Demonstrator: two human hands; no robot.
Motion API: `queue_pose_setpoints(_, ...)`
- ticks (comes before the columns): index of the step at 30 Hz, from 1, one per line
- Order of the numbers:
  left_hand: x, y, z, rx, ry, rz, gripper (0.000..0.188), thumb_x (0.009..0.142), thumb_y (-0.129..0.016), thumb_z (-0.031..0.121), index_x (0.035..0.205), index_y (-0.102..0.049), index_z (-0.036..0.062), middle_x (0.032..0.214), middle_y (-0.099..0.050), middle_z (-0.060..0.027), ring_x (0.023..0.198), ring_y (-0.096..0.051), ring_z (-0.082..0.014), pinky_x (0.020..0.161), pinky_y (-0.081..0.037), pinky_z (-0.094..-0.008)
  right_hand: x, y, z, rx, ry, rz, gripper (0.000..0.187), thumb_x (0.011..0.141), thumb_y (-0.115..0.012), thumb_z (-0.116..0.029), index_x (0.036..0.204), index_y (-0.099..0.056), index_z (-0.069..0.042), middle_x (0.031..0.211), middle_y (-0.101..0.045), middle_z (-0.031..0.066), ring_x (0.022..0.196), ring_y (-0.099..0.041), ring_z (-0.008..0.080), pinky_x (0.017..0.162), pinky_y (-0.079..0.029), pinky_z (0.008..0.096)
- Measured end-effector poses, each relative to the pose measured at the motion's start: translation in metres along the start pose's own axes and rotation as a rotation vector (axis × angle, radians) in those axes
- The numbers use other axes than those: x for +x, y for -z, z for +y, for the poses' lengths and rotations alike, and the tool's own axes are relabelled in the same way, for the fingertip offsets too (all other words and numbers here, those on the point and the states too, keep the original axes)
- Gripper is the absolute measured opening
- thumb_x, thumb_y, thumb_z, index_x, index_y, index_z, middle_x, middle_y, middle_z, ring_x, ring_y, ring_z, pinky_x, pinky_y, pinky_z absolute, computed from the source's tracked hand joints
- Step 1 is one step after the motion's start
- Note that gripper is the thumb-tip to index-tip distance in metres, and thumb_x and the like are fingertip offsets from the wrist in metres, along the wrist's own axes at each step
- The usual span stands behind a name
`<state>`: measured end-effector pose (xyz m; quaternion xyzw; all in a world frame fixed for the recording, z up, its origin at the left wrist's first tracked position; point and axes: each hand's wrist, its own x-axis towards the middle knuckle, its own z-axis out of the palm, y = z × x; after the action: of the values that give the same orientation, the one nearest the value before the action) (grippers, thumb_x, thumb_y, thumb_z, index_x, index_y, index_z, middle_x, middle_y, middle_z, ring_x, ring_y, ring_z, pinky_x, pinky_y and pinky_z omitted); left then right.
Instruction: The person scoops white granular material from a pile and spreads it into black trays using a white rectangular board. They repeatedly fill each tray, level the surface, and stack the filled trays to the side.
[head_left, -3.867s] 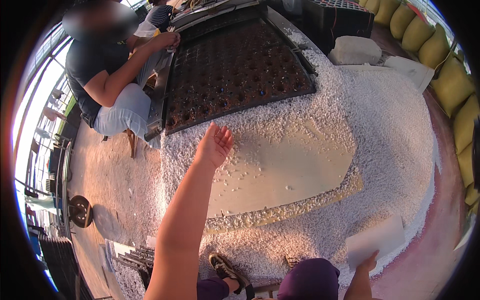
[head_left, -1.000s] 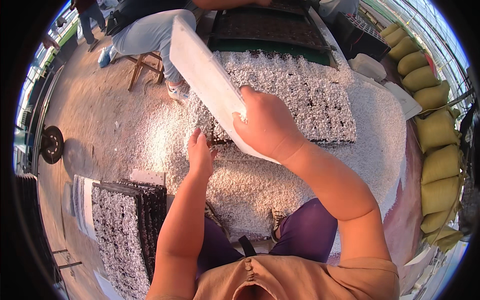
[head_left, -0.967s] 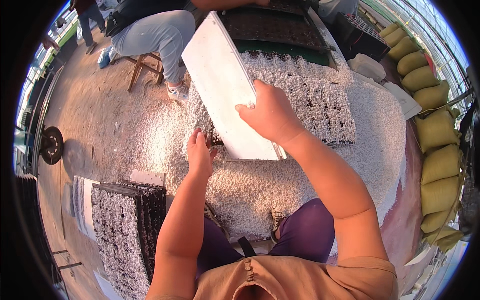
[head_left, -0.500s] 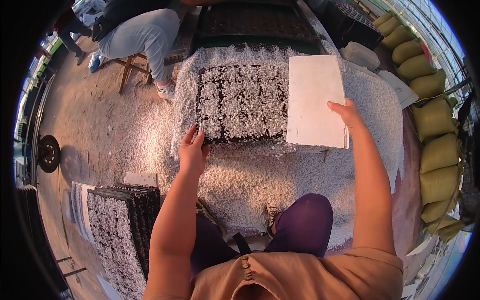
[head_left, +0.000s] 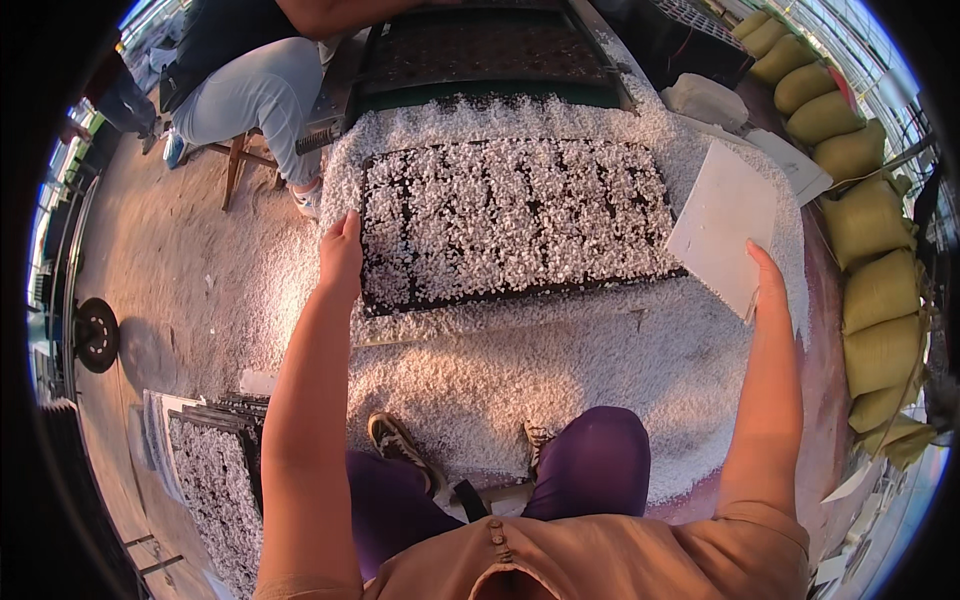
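A black seedling tray (head_left: 409, 262) with many cells lies on a heap of white granules, its cells filled and strewn with the same white grains. My left hand (head_left: 343, 256) is at the tray's left edge, fingers closed against it; some of the fingers are hidden. To the right of the tray, my right hand (head_left: 768, 285) grips a flat white board (head_left: 728, 220) by its near right edge. The board is tilted, and its left corner is close to the tray's right end.
Granule-covered trays (head_left: 212, 490) stand stacked at lower left. Beyond the work surface is a dark, shallow bin (head_left: 485, 55). A person in light trousers (head_left: 250, 95) sits at far left. Filled olive sacks (head_left: 868, 230) line the right side, near a black crate (head_left: 690, 45).
The white board has moved right off the tray's right part and turned, uncovering granule-filled cells. My left hand has shifted from the tray's near left corner farther up its left edge.
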<state>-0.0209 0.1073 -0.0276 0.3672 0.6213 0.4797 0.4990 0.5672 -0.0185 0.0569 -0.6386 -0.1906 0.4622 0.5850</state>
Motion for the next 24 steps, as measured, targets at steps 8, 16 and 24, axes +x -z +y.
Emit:
queue_pose_setpoints(8, 0.022, -0.005, 0.028, 0.394, 0.162, -0.028, 0.041, 0.076, -0.060, 0.036, 0.092, -0.052, -0.0011, 0.072, -0.055, -0.0102, 0.047, -0.045, -0.0164, 0.034, -0.030, -0.0337, -0.005, -0.055, 0.057, 0.076, -0.078, 0.010, 0.051, 0.069, -0.067, -0.025, 0.111, -0.050, -0.002, 0.104, -0.055, 0.0112, 0.093, -0.053, 0.0249, 0.082, -0.043, 0.0367)
queue_pose_setpoints(16, -0.109, 0.079, 0.084, 0.411, -0.033, 0.342, 0.029, 0.072, -0.065, 0.026, 0.079, -0.054, -0.0001, 0.068, -0.055, -0.0084, 0.062, -0.051, -0.0174, 0.058, -0.042, -0.0322, -0.061, -0.105, 0.014, 0.013, -0.082, -0.249, 0.051, 0.071, -0.065, -0.015, 0.114, -0.045, 0.003, 0.106, -0.055, 0.0166, 0.095, -0.056, 0.0294, 0.081, -0.047, 0.0401)
queue_pose_setpoints(24, -0.382, 0.345, 0.040, -0.118, -0.193, 0.753, 0.018, 0.080, -0.060, 0.018, 0.077, -0.051, 0.0025, 0.068, -0.055, -0.0030, 0.056, -0.050, -0.0099, 0.052, -0.043, -0.0239, -0.254, -0.306, 0.063, -0.097, -0.052, -0.796, 0.046, 0.071, -0.063, -0.010, 0.111, -0.044, 0.005, 0.101, -0.055, 0.0170, 0.090, -0.058, 0.0264, 0.079, -0.049, 0.0367)
